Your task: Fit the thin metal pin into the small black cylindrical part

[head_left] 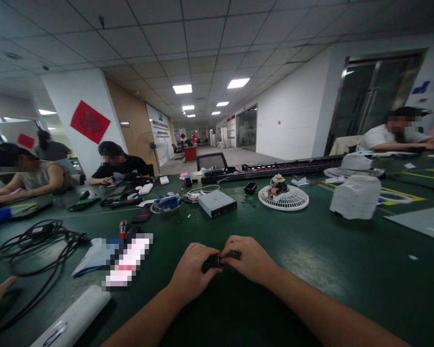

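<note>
My left hand (192, 273) and my right hand (250, 259) meet over the dark green table (311, 260), low in the middle of the view. Both are curled round a small black part (216, 261) held between them, with a bit of metal showing at its centre. The fingers of each hand pinch it from either side. What the part is I cannot make out.
A tangle of black cable (39, 241) lies at the left, a white tube (74, 318) near the front edge. Farther off sit a grey box (217, 202), a white fan grille (283, 196) and a white housing (355, 196). Other people sit along both sides.
</note>
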Available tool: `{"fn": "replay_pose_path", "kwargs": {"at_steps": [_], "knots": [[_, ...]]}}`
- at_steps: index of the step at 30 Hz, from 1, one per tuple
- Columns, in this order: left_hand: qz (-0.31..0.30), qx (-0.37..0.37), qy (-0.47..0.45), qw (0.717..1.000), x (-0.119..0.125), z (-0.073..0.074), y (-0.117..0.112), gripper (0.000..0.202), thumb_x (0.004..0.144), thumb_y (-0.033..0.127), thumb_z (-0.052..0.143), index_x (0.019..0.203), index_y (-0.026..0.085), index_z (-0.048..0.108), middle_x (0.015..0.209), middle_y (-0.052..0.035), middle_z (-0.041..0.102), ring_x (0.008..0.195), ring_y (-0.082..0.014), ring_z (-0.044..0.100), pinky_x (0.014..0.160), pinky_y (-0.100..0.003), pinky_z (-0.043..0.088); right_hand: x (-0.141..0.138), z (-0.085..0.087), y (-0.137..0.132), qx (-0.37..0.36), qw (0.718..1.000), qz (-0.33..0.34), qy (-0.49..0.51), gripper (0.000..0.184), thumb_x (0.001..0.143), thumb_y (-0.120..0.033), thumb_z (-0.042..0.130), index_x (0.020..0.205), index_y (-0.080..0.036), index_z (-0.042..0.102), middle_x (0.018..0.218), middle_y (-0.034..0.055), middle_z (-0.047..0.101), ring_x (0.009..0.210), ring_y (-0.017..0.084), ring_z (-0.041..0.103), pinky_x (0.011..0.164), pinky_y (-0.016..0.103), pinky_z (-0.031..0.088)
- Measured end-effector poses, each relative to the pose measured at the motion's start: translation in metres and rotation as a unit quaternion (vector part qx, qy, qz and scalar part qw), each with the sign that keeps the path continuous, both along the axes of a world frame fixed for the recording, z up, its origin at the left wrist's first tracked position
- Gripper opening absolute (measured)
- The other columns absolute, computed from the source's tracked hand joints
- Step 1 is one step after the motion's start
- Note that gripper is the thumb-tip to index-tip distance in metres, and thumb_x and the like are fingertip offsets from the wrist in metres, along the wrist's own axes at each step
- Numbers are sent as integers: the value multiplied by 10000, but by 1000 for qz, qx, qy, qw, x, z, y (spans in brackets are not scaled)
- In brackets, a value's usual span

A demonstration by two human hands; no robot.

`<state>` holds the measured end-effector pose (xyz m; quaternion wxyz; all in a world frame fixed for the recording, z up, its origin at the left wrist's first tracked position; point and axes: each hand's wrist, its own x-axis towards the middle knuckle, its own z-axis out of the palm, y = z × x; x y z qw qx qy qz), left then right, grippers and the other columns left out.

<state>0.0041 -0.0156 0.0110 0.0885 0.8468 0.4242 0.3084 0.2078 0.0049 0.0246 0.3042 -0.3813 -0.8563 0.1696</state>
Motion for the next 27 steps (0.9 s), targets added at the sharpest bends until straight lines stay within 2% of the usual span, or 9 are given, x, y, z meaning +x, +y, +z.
{"fn": "replay_pose_path", "kwargs": {"at_steps": [9, 14, 18, 22, 27], "knots": [[-23, -18, 17, 999, -1, 2, 0, 270, 765, 272, 737, 1020, 229, 659, 997, -44, 698, 939, -226, 601, 874, -380, 421, -3, 4, -7, -44, 995, -68, -60, 134, 766, -255, 632, 816, -243, 756, 847, 10, 719, 784, 178, 638, 718, 278, 458], [-63, -24, 45, 997, -1, 1, -1, 267, 796, 245, 697, 1058, 239, 646, 1036, -50, 696, 970, -226, 598, 890, -380, 411, -8, 5, -11, -93, 990, -103, -24, 65, 702, -243, 661, 746, -211, 696, 774, 8, 700, 713, 160, 626, 641, 255, 446], [-89, -2, 51, 995, -2, 1, -1, 263, 807, 221, 679, 1066, 237, 637, 1014, -46, 700, 953, -215, 604, 883, -372, 412, -11, 6, -15, -111, 988, -106, 7, 173, 649, -182, 675, 815, -204, 634, 722, -14, 661, 635, 135, 593, 553, 226, 407], [-53, -10, 20, 998, -1, 0, -2, 275, 783, 200, 688, 1051, 238, 634, 1044, -39, 689, 978, -213, 602, 893, -360, 430, -11, 7, -17, -72, 991, -109, -18, 168, 706, -226, 660, 872, -225, 636, 760, -7, 656, 676, 153, 593, 575, 241, 402], [17, -45, -34, 998, 5, -2, 0, 239, 767, 172, 662, 998, 231, 640, 1014, -46, 679, 953, -224, 607, 859, -353, 464, -13, 7, -16, -22, 993, -117, -6, 241, 758, -247, 641, 996, -211, 641, 915, 33, 674, 800, 178, 611, 709, 283, 452]]}}
